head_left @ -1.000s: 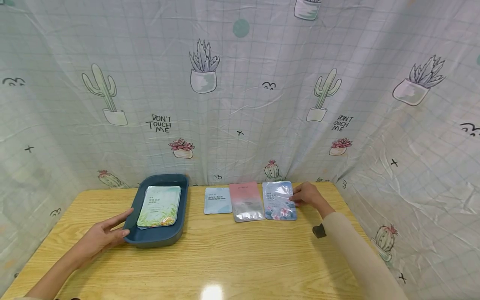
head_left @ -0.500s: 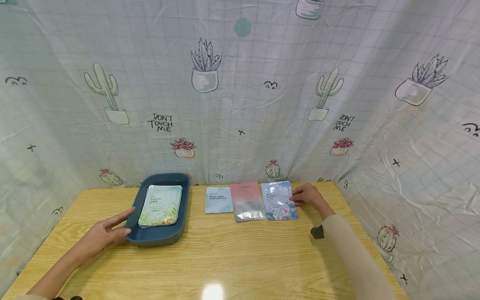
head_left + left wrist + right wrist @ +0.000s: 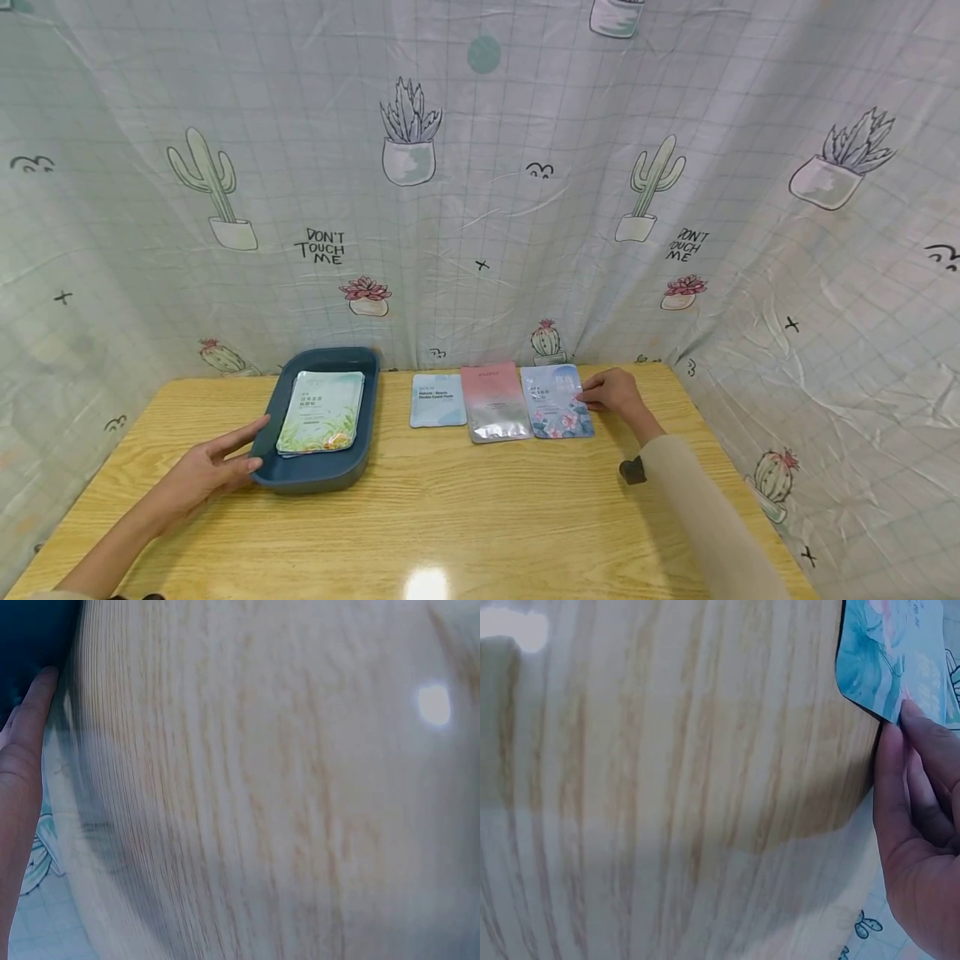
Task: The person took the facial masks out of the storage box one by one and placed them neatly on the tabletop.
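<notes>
At the left of the head view, my left hand (image 3: 198, 479) rests against the left side of a dark blue plastic tray (image 3: 352, 479). Its fingers lie fairly straight along the wall, as the left wrist view also shows. Inside the tray is a small stack of pale green face mask sachets (image 3: 318, 412). My right hand (image 3: 617, 398) pinches the right edge of a blue floral sachet (image 3: 557, 404) between thumb and forefinger. In the right wrist view that sachet's corner (image 3: 870, 667) is raised slightly off the table.
A pink and silver sachet (image 3: 495, 404) lies just left of the floral one, with a small light blue sachet (image 3: 437, 402) beside it. The wood-grain table (image 3: 480, 508) ends at a patterned curtain (image 3: 480, 208) behind and along the sides.
My right hand has shifted the floral sachet very slightly left, closer against the pink one. The left hand and the tray stay in place.
</notes>
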Demonstrator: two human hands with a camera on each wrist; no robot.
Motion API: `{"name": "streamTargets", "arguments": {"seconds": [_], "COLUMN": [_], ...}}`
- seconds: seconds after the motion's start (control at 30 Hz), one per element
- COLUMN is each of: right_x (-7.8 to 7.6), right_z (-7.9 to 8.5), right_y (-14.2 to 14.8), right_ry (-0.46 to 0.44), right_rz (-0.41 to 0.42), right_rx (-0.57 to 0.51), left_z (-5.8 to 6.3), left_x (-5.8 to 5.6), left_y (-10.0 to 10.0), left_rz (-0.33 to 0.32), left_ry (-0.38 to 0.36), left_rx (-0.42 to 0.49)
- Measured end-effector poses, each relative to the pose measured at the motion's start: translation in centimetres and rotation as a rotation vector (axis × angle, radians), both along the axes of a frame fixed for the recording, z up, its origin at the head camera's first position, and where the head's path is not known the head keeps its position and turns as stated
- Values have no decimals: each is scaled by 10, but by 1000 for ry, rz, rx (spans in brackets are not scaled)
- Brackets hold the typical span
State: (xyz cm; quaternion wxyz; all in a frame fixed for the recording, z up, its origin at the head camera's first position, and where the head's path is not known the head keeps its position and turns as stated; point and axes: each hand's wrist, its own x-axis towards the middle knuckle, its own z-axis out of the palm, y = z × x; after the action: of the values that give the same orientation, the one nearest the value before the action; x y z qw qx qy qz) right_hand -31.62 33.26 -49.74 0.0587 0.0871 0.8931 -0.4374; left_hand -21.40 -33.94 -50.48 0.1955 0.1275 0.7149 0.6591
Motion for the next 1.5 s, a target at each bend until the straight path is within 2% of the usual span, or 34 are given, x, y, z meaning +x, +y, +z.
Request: {"name": "streamTargets", "arguments": {"seconds": [0.3, 0.47, 0.53, 0.57, 0.83, 1.0, 1.2, 1.37, 1.5], "right_x": [3, 9, 9, 9, 10, 11, 11, 11, 10], "right_z": [0, 7, 10, 11, 29, 38, 38, 38, 38], "right_y": [-4, -6, -5, -5, -11, -18, -33, -52, -66], "right_ry": [59, 131, 161, 169, 146, 167, 162, 159, 180], "right_rz": [-17, 6, 21, 24, 64, 96, 119, 141, 183], "right_rx": [16, 174, 249, 256, -1, -52, -114, -158, -144], "left_z": [0, -4, -5, -5, -2, -2, -2, -2, -3], "left_x": [0, 0, 0, 0, 0, 1, 1, 0, -2], "left_y": [-1, -2, -2, -2, 0, 0, -1, -2, -3], "left_rz": [6, 4, -16, -20, -15, -10, -7, -20, -29], "left_ry": [12, 2, 11, 14, 11, 10, 12, 26, 30], "left_rx": [-16, 14, 37, 41, 7, -6, -23, 3, 33]}}
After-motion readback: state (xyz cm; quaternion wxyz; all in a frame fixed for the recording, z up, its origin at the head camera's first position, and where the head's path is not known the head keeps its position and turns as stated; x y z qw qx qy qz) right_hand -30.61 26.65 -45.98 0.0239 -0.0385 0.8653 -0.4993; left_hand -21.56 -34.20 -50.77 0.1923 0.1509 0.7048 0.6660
